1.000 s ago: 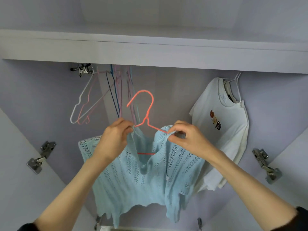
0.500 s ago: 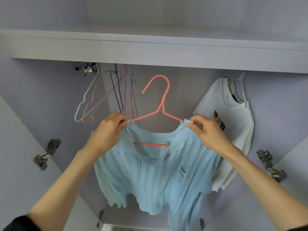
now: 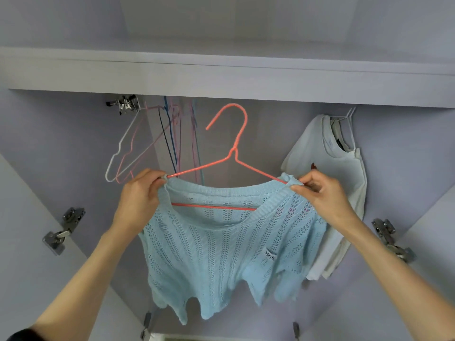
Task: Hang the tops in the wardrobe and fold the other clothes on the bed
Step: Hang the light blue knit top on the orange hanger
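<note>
Our left hand point(image 3: 138, 200) and right hand point(image 3: 325, 195) each pinched a shoulder of the blue top point(image 3: 221, 247), already on the orange hanger point(image 3: 236, 148) but not yet hooked up. Right of it, a white shirt point(image 3: 337, 173) hung; we saw no bed.

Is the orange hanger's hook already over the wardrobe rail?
No, the orange hanger is held up by both hands, its hook free in the air.

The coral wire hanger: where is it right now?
Head view, centre: the coral wire hanger sits inside the light blue knit top, between the empty hangers and the white T-shirt, hook unhung.
</note>
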{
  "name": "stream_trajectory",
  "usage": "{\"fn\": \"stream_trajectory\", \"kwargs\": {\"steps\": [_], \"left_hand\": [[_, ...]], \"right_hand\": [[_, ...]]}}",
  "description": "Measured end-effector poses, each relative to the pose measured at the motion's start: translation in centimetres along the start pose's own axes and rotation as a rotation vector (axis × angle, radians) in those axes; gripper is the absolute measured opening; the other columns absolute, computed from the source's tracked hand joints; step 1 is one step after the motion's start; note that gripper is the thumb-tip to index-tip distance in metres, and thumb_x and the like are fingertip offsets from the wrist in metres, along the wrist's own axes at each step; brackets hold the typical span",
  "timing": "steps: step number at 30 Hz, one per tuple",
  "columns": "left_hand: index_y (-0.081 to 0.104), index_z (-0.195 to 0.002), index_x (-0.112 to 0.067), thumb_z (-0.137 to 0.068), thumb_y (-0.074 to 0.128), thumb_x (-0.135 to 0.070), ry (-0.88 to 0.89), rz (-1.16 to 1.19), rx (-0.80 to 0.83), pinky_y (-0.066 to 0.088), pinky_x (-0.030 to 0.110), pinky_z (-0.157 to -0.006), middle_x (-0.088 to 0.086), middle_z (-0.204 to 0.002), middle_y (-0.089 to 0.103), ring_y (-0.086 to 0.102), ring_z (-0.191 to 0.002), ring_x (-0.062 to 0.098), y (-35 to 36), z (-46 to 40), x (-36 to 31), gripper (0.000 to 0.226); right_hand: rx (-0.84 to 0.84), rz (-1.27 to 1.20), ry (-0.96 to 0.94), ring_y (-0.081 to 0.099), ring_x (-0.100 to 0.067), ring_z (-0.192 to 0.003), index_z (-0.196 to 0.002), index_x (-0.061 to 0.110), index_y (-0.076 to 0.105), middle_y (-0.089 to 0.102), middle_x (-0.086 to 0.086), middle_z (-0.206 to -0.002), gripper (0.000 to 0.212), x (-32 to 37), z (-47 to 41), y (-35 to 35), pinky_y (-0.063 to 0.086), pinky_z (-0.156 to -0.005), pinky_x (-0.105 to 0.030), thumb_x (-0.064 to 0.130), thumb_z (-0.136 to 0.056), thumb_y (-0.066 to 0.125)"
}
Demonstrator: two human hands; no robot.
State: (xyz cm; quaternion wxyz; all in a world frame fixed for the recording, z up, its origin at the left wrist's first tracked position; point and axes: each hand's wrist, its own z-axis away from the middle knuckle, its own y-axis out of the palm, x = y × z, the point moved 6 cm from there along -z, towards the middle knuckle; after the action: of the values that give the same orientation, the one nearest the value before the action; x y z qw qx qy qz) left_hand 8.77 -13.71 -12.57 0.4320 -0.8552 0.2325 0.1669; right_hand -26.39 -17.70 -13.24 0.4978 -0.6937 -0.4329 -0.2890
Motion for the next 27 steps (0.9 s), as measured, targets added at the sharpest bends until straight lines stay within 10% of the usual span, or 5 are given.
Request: {"fn": "stream_trajectory", "kwargs": {"steps": [5,20,27], "left_hand": [[0.066,-0.092,0.002,-0.091,0.05,0.005,-0.049,0.026,-0.009,0.029,0.017,-0.065,0.01,-0.085,0.061,0.052,-0.075,0.022,0.4,0.1,0.8,0.016],[0.065,-0.092,-0.004,-0.093,0.051,0.001,-0.044,0.077,0.059,0.036,0.025,-0.07,-0.009,-0.082,0.056,0.054,-0.075,0.017,3.0,2.2,1.0,0.014],[0.067,-0.089,-0.001,-0.091,0.054,0.001,-0.108,0.142,0.092,0.033,-0.002,-0.062,-0.021,-0.077,0.055,0.052,-0.064,0.0,3.9,3.0,1.2,0.013]], "right_hand": [[0.011,0.053,0.027,0.053,-0.008,-0.067,-0.08,0.013,0.059,0.062,-0.003,-0.075,0.014,-1.5,0.3,-1.1,0.04,-0.062,-0.008,0.005,-0.081,0.071],[0.058,0.17,-0.039,0.043,-0.004,-0.059,-0.077,0.008,0.055,0.05,0.006,-0.067,0.014,-2.4,2.2,-0.5,0.035,-0.056,-0.01,0.008,-0.086,0.065],[0.129,0.38,-0.177,0.053,-0.019,-0.102,-0.112,0.008,0.06,0.061,-0.002,-0.103,0.033,-0.8,2.0,0.7,0.037,-0.089,-0.024,0.014,-0.081,0.071]]}}
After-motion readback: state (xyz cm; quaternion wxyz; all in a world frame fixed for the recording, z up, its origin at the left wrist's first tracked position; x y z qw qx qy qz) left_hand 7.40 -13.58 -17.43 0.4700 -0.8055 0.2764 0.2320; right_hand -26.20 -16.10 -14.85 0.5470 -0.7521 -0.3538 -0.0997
